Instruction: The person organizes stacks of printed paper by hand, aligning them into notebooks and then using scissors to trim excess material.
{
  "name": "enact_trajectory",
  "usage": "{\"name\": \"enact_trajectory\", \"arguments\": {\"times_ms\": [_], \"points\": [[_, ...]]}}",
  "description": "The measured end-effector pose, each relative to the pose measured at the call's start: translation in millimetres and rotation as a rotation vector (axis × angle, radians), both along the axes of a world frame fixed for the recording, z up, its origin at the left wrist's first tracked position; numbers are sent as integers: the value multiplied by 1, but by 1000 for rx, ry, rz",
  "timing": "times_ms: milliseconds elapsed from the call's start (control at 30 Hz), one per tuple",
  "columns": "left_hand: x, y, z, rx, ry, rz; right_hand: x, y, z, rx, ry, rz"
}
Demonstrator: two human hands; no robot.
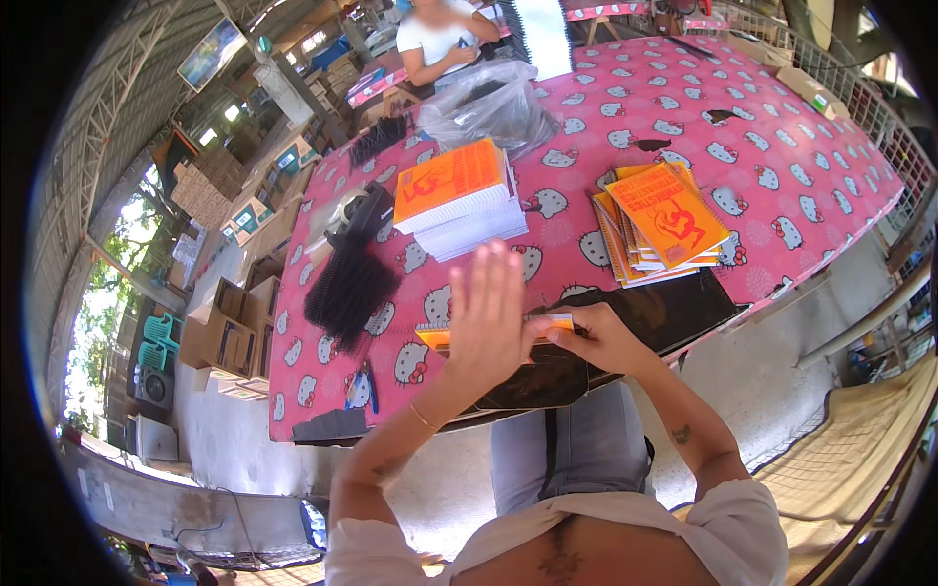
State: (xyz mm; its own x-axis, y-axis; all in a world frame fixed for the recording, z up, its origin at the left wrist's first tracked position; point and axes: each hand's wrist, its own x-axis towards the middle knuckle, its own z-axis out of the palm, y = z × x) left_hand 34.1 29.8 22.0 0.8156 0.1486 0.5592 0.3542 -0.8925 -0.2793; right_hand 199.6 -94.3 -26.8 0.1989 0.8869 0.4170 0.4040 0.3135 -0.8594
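A thin orange spiral notebook (431, 337) stands nearly edge-on at the table's near edge, above a black mat (674, 314). My left hand (486, 317) is upright against it, fingers stretched out and palm flat, hiding its middle. Thumb and fingers of my right hand (604, 337) close on the notebook's right end. Beyond my left hand rises a tall stack of orange-covered books (459, 200). Farther right is a shorter pile of orange spiral notebooks (674, 220). Black binding coils (352, 293) lie in a bundle to the left, and blue-handled pliers (362, 388) rest nearer me.
A pink patterned cloth (811, 127) covers the table. Behind the tall stack sits a clear plastic bag (484, 107) with dark contents. A black device (369, 212) and more coils (379, 139) line the left side. Another person (445, 44) works across the table. Cardboard boxes (234, 332) stand on the floor.
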Motion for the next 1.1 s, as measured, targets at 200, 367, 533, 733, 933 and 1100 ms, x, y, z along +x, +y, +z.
{"name": "enact_trajectory", "arguments": {"times_ms": [200, 367, 533, 733, 933, 1100], "points": [[-3, -10, -9, -87, 68, -100, -6, 2, 4, 106, -23, 8], [-24, -34, -25, -273, -11, -293, -4, 1, 7, 41, -71, -33], [-4, -2, 15, -470, -88, -314, 3, -11, 25, 6, 11, -9], [-2, 1, 11, -527, -149, -412, 28, -12, 57, -126, -98, 8], [-1, -1, 9, -547, -186, -421, 36, -8, 56, -175, -46, 91], [-6, -2, 21, -571, -153, -340, 13, -2, 43, 80, -159, -66]]}}
